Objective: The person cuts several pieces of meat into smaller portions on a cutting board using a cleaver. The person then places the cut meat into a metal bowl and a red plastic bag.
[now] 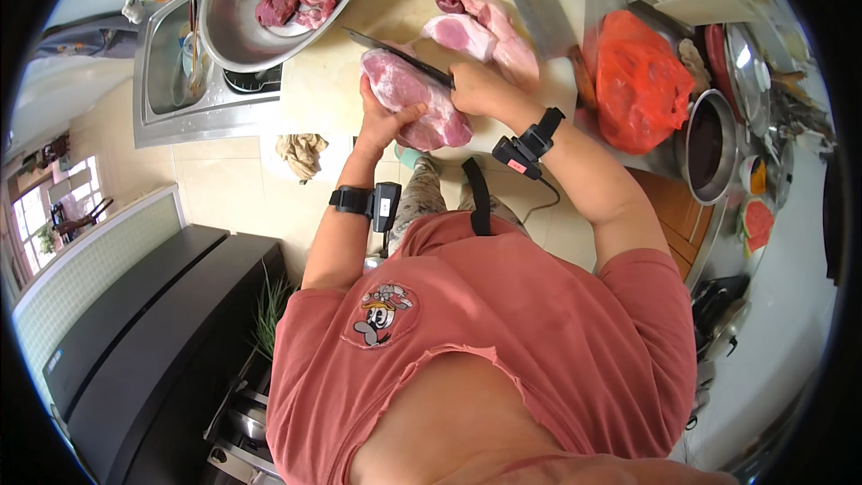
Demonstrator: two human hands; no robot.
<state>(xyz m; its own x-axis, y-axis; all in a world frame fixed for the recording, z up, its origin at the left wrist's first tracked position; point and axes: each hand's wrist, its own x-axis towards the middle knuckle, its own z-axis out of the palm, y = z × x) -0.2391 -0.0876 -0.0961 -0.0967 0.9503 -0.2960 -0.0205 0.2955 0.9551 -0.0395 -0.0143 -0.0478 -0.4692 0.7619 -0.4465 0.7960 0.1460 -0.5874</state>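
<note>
A large chunk of raw meat [411, 91] lies at the near edge of a pale cutting board [316, 98]. My left hand [387, 114] grips its near left side, with the thumb across the top. In my right hand [475, 87] is a dark-bladed knife [397, 50]; the blade runs along the far side of the chunk, pointing up and left. Whether the edge is in the meat cannot be seen. Beyond the knife lie a cut piece of pale meat [458, 36] and a long strip of meat with skin [502, 34].
A steel bowl [232, 20] holding red meat pieces overlaps the board's far left corner, near the sink [172, 60]. A cleaver [539, 13] rests on the board's right side. Right of it are a red plastic bag [640, 87] and a steel basin [727, 141] with dark liquid.
</note>
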